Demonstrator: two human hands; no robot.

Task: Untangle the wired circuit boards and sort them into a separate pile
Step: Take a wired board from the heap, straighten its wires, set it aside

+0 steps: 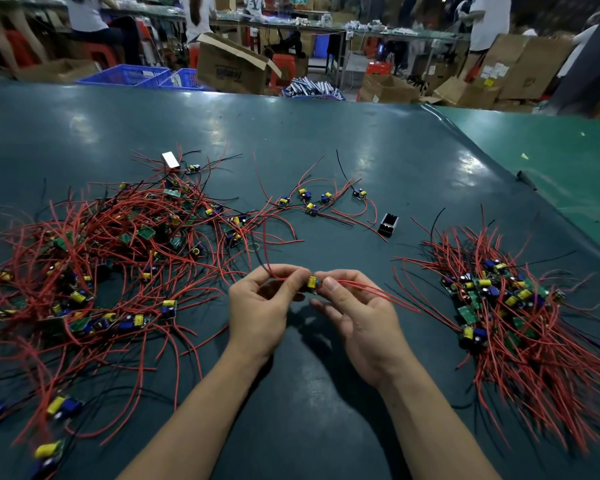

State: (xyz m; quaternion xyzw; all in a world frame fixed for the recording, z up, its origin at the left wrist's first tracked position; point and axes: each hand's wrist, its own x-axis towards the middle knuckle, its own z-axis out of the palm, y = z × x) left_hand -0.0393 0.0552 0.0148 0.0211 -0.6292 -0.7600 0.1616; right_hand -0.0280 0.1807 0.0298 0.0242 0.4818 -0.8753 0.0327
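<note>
Bare mat lies around my forearms, between the tangled heap and sorted pile. My left hand and right hand pinch one circuit board above it.

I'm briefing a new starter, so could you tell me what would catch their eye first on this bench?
First, the big tangled heap of red-wired boards sprawling over the table's left side, matched by a tidier pile on the right. Between them, near the front edge, the left hand and right hand pinch one small board with a yellow capacitor, its red leads trailing right.
</note>
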